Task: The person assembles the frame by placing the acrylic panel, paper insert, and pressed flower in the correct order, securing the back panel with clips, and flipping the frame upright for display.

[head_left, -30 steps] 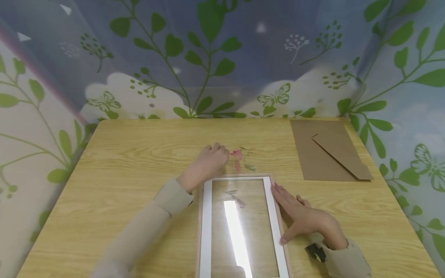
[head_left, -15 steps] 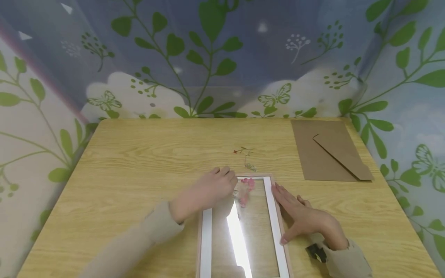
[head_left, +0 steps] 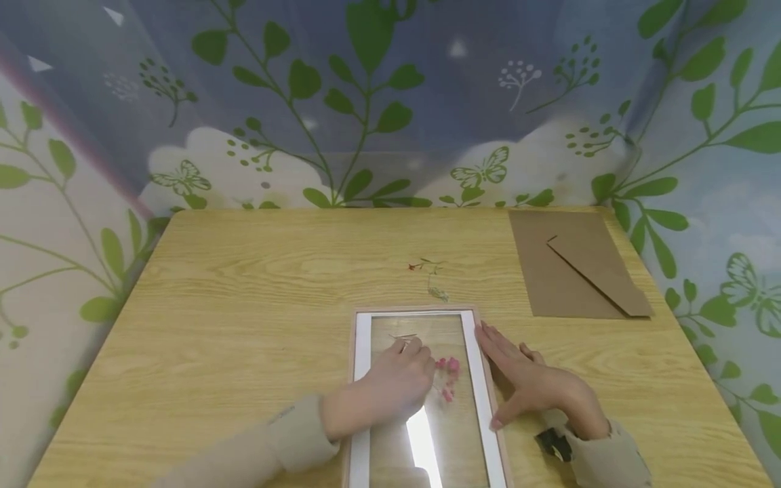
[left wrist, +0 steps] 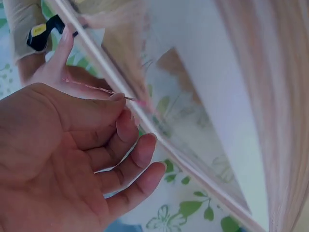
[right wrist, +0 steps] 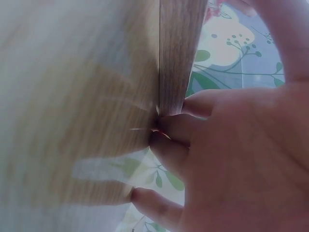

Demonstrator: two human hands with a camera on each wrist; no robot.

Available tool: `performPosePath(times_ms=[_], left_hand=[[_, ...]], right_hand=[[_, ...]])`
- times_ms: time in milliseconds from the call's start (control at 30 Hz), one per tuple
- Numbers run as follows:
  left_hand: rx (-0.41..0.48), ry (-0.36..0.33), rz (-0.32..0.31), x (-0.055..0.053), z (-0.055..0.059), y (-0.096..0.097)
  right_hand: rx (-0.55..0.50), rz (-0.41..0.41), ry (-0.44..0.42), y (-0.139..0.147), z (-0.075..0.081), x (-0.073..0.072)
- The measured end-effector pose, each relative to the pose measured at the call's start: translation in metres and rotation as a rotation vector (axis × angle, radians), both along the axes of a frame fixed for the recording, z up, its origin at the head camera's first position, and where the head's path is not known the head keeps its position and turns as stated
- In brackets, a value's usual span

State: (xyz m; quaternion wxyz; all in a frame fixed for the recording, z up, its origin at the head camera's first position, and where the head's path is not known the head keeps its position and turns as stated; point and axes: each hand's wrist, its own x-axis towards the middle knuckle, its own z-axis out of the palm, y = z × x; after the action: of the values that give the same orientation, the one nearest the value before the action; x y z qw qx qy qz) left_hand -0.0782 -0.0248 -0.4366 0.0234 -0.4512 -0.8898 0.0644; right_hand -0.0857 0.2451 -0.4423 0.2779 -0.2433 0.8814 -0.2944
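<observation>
Left hand [head_left: 396,379] pinches pink flower [head_left: 453,366], likely delicate — spread right hand [head_left: 529,381] braces frame [head_left: 363,344] on right, apparently steadying it.

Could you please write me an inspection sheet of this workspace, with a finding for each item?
Surface: wood-grain table.
Job's things: pink flower sprig held over the white-bordered frame; second sprig inside the frame's outline, partly hidden; red-tipped sprig and pale green sprig beyond the frame.
Clutter: brown board near the far right corner.
Hands: left hand pinches the pink flower sprig; right hand touches the frame's right edge.
Cables: nothing seen.
Surroundings: wall covering printed with leaves and butterflies.
</observation>
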Motion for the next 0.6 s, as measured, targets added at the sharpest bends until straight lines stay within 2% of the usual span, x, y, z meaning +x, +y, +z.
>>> performPosePath(times_ms=[133,233,600], left_hand=[[0.001,0.023,-0.003,0.0006,-0.007,0.0016],[0.003,0.013,0.016,0.0,-0.0098,0.0026],[0.048,-0.026,0.104,-0.001,-0.0097,0.0052]], right_hand=[[0.003,0.008,-0.002,-0.0006,-0.0015,-0.0004],[0.006,0.009,0.0,-0.0005,-0.002,-0.0007],[0.008,0.0,0.006,0.0009,-0.0016,-0.0001]])
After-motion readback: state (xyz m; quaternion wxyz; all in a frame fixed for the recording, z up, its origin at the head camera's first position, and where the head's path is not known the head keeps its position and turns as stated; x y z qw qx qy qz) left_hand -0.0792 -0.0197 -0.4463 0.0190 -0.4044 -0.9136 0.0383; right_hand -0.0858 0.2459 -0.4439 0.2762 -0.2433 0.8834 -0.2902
